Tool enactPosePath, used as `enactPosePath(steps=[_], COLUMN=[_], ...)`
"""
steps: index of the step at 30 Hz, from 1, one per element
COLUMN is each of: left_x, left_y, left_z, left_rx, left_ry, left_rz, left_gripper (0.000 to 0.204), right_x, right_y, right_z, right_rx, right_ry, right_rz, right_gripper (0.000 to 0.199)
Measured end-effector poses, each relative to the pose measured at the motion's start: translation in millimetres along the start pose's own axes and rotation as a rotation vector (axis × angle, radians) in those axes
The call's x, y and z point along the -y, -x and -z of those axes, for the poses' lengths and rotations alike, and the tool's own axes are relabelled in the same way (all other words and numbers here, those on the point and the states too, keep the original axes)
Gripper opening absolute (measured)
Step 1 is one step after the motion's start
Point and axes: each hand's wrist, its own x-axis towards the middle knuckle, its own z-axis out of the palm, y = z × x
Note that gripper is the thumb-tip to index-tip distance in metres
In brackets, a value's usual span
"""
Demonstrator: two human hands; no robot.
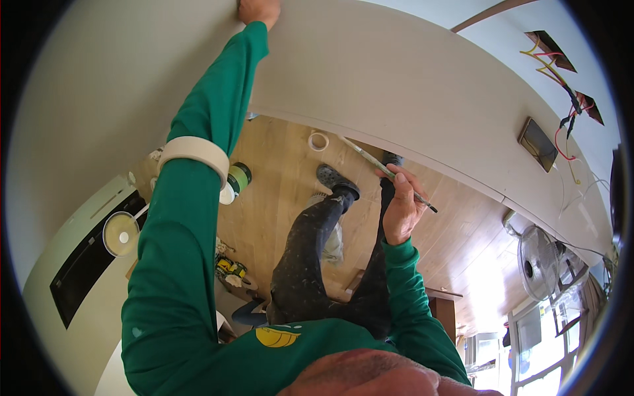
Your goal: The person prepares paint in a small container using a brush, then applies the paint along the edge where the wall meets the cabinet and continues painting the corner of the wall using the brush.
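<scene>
My left hand [259, 12] reaches up against the pale panel [370, 72] at the top edge. Its fingers are mostly hidden, so I cannot make out how they are set. A roll of masking tape [196, 154] hangs around my green left sleeve like a bracelet. My right hand [403, 210] is closed around a long, thin paintbrush [363, 153], held at a slant below the panel's lower edge. One end of the brush is whitish and nearest the panel; the other is dark and sticks out past my fingers.
Another tape roll [318, 140] lies on the wooden floor, near a green can [239, 175]. A phone [538, 144] rests on the panel at right, beside loose wires [561, 82] from wall openings. A fan [538, 263] stands lower right; a pan [121, 234] sits at left.
</scene>
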Motion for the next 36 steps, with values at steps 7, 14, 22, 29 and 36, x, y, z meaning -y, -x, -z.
enactPosePath(steps=[7, 14, 22, 29, 36], left_x=[8.7, 7.5, -12.0, 13.3, 9.1], left_y=[-4.2, 12.4, 11.7, 11.3, 78.5], left_z=[2.2, 13.7, 20.8, 4.7, 51.3], left_rx=[-0.064, 0.017, 0.054, -0.138, -0.072], left_ry=[-0.280, 0.055, 0.144, -0.040, 0.239], left_rz=[-0.068, 0.112, 0.192, -0.036, 0.062], left_gripper=[0.028, 0.025, 0.020, 0.021, 0.018], right_x=[23.4, 22.9, 16.6, 28.5, 19.1], right_y=[4.3, 2.8, 3.1, 6.6, 10.4], right_z=[5.4, 22.9, 19.2, 28.1, 38.7], right_rx=[0.013, -0.068, -0.078, -0.050, -0.103], right_ry=[0.010, 0.029, -0.012, 0.040, 0.016], right_rz=[0.040, 0.054, 0.042, 0.071, 0.060], right_gripper=[0.029, 0.029, 0.029, 0.028, 0.029])
